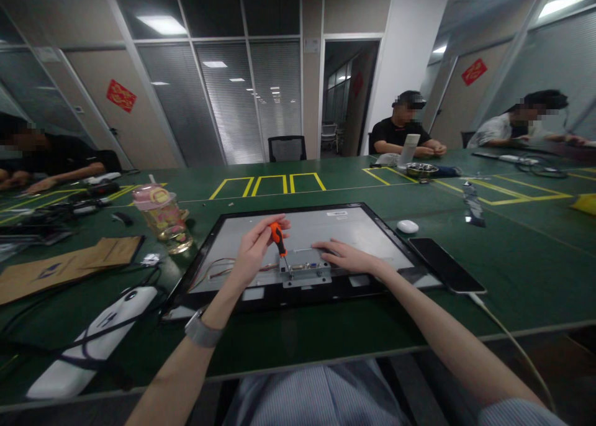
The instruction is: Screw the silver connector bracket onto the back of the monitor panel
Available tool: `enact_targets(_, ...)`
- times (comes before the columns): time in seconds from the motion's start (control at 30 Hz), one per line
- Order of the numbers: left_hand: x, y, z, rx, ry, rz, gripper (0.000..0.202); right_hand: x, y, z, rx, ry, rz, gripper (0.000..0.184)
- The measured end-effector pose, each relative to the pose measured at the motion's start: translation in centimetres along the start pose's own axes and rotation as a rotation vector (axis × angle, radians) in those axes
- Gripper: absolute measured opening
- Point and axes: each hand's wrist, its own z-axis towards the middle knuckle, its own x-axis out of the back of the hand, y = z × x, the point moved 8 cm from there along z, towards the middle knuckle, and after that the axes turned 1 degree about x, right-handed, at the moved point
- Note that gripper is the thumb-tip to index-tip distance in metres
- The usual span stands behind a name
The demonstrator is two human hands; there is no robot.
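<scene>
An orange and black screwdriver (278, 238) is held by its handle in my left hand (257, 243), shaft pointing down. Its tip meets the front of a small metal bracket (307, 279) that carries connector ports, one of them blue. The bracket sits at the near edge of a flat display panel (261, 227) with a grey back and black frame, lying on the table. My right hand (347, 255) rests behind the bracket with its fingers stretched over the panel. Thin wires (218, 271) run left from the bracket.
To the left stand a pink-lidded drink cup (161, 218), a brown paper bag (69, 267) and a white power bank (97, 339) with black cables. On the right lie a cabled phone (446, 264) and a white earbud case (407, 226). Other people sit around the green table (521, 271).
</scene>
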Motion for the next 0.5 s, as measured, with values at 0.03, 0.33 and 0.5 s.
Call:
enact_targets(0.03, -0.1, 0.0, 0.0, 0.002, -0.007, -0.002, 0.03, 0.0, 0.0, 0.0, 0.0, -0.001, -0.002, 0.05)
enact_targets(0.33, 0.4, 1.7, -0.1, -0.119, 0.096, 0.404, 0.017, 0.0, 0.2, 0.0, -0.009, 0.001, 0.005, 0.051)
enact_targets(0.5, 0.2, 1.4, -0.1, -0.066, 0.049, 0.298, 0.026, 0.0, 0.2, 0.0, 0.0, -0.002, -0.008, 0.053)
